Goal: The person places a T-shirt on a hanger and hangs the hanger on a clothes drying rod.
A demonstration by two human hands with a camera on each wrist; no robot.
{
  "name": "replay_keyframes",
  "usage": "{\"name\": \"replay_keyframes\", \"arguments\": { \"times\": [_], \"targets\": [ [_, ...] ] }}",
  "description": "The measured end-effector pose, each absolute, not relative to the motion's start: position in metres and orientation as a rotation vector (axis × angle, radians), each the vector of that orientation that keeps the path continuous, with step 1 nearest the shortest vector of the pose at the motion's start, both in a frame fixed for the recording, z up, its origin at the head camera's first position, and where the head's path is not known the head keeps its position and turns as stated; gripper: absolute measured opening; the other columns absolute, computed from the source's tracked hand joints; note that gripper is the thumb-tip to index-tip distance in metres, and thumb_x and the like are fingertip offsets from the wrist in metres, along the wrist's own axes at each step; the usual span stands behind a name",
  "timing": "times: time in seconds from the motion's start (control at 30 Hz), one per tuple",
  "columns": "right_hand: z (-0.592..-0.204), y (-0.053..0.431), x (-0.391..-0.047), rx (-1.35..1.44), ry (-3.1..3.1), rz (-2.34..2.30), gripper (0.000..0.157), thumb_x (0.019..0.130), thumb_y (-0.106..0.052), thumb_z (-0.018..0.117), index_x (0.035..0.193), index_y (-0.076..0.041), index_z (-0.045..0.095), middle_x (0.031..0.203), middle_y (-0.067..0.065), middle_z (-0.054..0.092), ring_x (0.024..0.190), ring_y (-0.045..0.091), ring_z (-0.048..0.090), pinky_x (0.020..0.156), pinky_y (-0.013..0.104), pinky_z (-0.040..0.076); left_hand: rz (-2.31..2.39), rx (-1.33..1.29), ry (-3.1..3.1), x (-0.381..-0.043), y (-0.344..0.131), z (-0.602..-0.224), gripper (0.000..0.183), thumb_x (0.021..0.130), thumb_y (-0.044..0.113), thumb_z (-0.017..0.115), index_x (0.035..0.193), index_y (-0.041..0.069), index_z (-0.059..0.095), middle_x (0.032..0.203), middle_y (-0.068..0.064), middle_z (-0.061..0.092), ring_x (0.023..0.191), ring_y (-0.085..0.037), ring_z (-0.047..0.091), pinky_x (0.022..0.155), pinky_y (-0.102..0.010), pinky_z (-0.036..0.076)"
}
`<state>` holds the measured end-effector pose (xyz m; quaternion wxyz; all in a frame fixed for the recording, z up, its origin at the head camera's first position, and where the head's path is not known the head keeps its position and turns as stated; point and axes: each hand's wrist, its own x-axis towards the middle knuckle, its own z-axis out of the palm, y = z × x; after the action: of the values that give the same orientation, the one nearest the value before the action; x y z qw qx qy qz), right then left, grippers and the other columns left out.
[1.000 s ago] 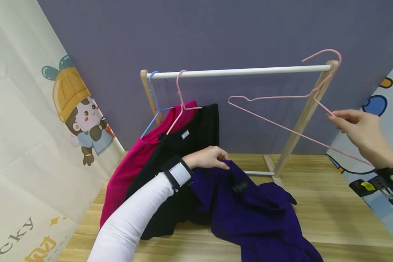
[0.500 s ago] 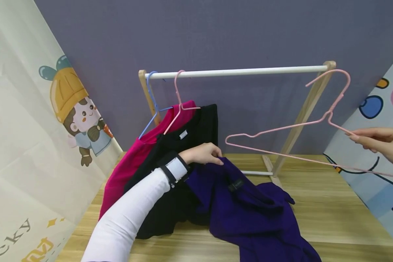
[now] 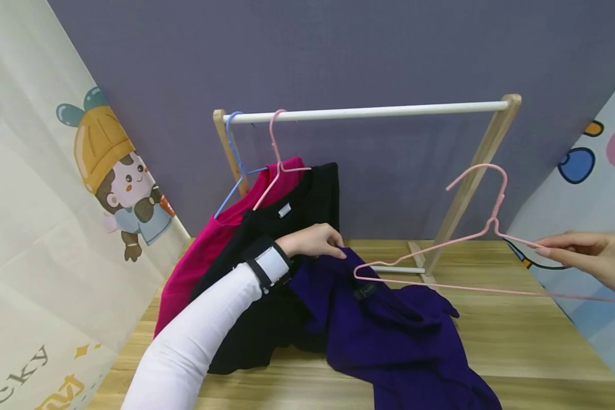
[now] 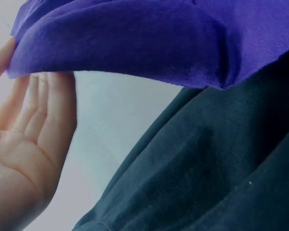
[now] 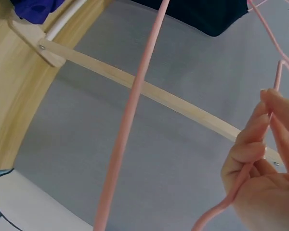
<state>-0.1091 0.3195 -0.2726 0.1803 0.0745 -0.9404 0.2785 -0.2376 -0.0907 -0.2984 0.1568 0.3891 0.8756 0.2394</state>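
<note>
In the head view my left hand (image 3: 315, 240) pinches the upper edge of a dark purple garment (image 3: 394, 336), lifting that edge while the rest lies on the table. The left wrist view shows the purple cloth (image 4: 120, 41) between thumb and fingers. At the right, my right hand (image 3: 586, 253) pinches one shoulder of a pink wire hanger (image 3: 435, 247). Its hook points up, and its far end overlaps the garment near a dark label (image 3: 365, 291). In the right wrist view the hanger's bottom bar (image 5: 130, 110) runs across in front of the hand.
A garment rack with a white rail (image 3: 389, 111) and wooden legs stands behind. At its left end hang a magenta garment (image 3: 195, 273) on a blue hanger (image 3: 242, 168) and a black garment (image 3: 307, 199) on another pink hanger (image 3: 278, 165). The wooden table (image 3: 533, 353) lies beneath.
My right hand has brought the pink hanger down from rail height, and its far end now overlaps the purple garment. The left hand has kept its pinch on the cloth, almost in place.
</note>
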Motion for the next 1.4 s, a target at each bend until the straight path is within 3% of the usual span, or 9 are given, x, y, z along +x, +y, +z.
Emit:
{"name": "replay_keyframes", "arguments": {
  "times": [0.17, 0.4, 0.57, 0.77, 0.9, 1.07, 1.23, 1.4],
  "targets": [
    [-0.277, 0.320, -0.109, 0.134, -2.685, 0.754, 0.025, 0.084, -0.015, 0.059, 0.098, 0.006, 0.059, 0.072, -0.022, 0.050, 0.057, 0.000, 0.042, 0.044, 0.025, 0.035, 0.728, 1.146, 2.511, -0.235, -0.092, -0.298, 0.012, 0.076, 0.019, 0.067, 0.084, 0.009, 0.067, 0.075, -0.002, 0.067, 0.054, -0.008, 0.052, 0.046, -0.020, 0.042],
    [-0.280, 0.320, -0.108, 0.058, -2.645, 0.827, 0.028, 0.084, -0.019, 0.058, 0.101, 0.003, 0.059, 0.072, -0.032, 0.047, 0.061, -0.007, 0.044, 0.047, 0.019, 0.039, 0.748, 1.262, 2.496, -0.234, -0.093, -0.300, 0.014, 0.074, 0.015, 0.069, 0.085, 0.007, 0.067, 0.078, -0.005, 0.068, 0.066, -0.001, 0.055, 0.061, -0.018, 0.044],
    [-0.280, 0.315, -0.105, 0.066, -2.608, 0.823, 0.027, 0.084, -0.018, 0.059, 0.100, 0.004, 0.060, 0.073, -0.034, 0.046, 0.061, -0.008, 0.045, 0.048, 0.014, 0.038, 0.759, 1.305, 2.487, -0.234, -0.092, -0.301, 0.011, 0.076, 0.015, 0.067, 0.083, 0.007, 0.068, 0.077, -0.004, 0.068, 0.064, -0.001, 0.053, 0.062, -0.019, 0.044],
    [-0.281, 0.311, -0.103, 0.277, -2.460, 0.848, 0.013, 0.078, 0.003, 0.059, 0.090, 0.004, 0.064, 0.075, -0.032, 0.050, 0.064, -0.012, 0.047, 0.052, 0.007, 0.039, 0.818, 1.285, 2.472, -0.235, -0.093, -0.302, 0.010, 0.076, 0.015, 0.067, 0.081, 0.007, 0.068, 0.076, -0.004, 0.068, 0.062, -0.001, 0.050, 0.061, -0.019, 0.043],
    [-0.282, 0.307, -0.103, 0.324, -2.382, 0.904, 0.019, 0.076, 0.010, 0.058, 0.090, 0.000, 0.066, 0.076, -0.029, 0.052, 0.066, -0.011, 0.048, 0.055, 0.004, 0.038, 0.890, 1.247, 2.420, -0.233, -0.092, -0.302, 0.010, 0.077, 0.014, 0.066, 0.083, 0.006, 0.068, 0.078, -0.006, 0.068, 0.063, -0.001, 0.050, 0.061, -0.019, 0.043],
    [-0.283, 0.305, -0.100, 0.216, -2.448, 0.918, 0.017, 0.082, 0.000, 0.057, 0.098, 0.001, 0.063, 0.079, -0.029, 0.050, 0.070, -0.009, 0.044, 0.055, 0.006, 0.035, 0.917, 1.255, 2.382, -0.230, -0.091, -0.300, 0.011, 0.077, 0.013, 0.066, 0.085, 0.006, 0.068, 0.080, -0.007, 0.068, 0.065, -0.002, 0.051, 0.062, -0.019, 0.044],
    [-0.286, 0.301, -0.099, 0.072, -2.570, 0.935, 0.025, 0.086, -0.016, 0.056, 0.104, 0.002, 0.059, 0.081, -0.029, 0.048, 0.074, -0.010, 0.041, 0.058, 0.010, 0.035, 0.895, 1.319, 2.444, -0.229, -0.091, -0.300, 0.012, 0.077, 0.014, 0.066, 0.085, 0.006, 0.068, 0.081, -0.007, 0.067, 0.067, -0.003, 0.054, 0.063, -0.019, 0.045],
    [-0.290, 0.295, -0.101, -0.008, -2.617, 0.992, 0.031, 0.086, -0.024, 0.057, 0.107, -0.002, 0.058, 0.080, -0.035, 0.047, 0.077, -0.014, 0.040, 0.067, 0.022, 0.039, 0.906, 1.343, 2.511, -0.228, -0.090, -0.302, 0.012, 0.076, 0.016, 0.067, 0.084, 0.007, 0.068, 0.081, -0.006, 0.068, 0.069, -0.003, 0.056, 0.065, -0.020, 0.047]
  ]
}}
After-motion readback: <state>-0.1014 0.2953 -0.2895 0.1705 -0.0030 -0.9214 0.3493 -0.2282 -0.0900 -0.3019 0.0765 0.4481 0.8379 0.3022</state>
